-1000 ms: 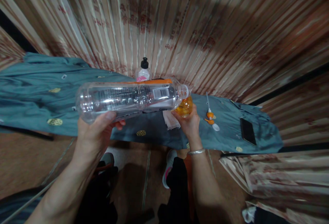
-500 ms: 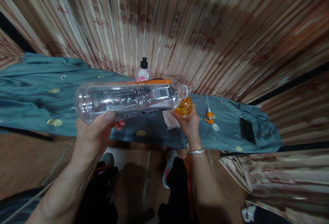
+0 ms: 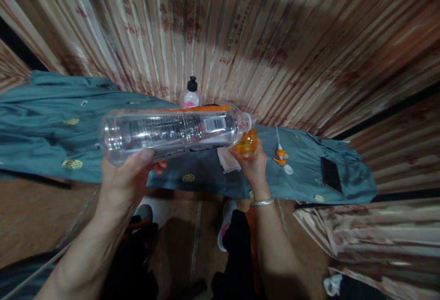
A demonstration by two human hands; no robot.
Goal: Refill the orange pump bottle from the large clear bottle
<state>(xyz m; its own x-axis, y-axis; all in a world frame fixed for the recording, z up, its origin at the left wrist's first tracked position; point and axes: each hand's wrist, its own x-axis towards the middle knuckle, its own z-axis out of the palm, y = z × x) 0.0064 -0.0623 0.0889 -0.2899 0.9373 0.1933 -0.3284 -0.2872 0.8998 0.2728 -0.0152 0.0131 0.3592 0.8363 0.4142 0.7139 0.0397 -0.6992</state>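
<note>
My left hand [image 3: 132, 171] is wrapped around the base end of a large clear plastic bottle [image 3: 165, 132]. This bottle lies almost level, with an orange strip along its upper side and a barcode label. Its uncapped mouth points right, over a smaller orange-yellow bottle [image 3: 246, 144], which looks see-through. My right hand [image 3: 255, 164] is closed around that smaller bottle, and the large bottle's neck hides its top. An orange pump head [image 3: 280, 154] with a clear tube lies to the right of my right hand, beside a small white disc [image 3: 288, 169].
A teal patterned cloth [image 3: 192, 171] covers the narrow table. A folded pale cloth [image 3: 228, 160] lies under the bottles. Behind stands a black-topped bottle [image 3: 191, 93] with a pink-and-white label. A black phone [image 3: 331, 174] lies at the right. Pleated curtains [image 3: 220, 29] hang behind the table.
</note>
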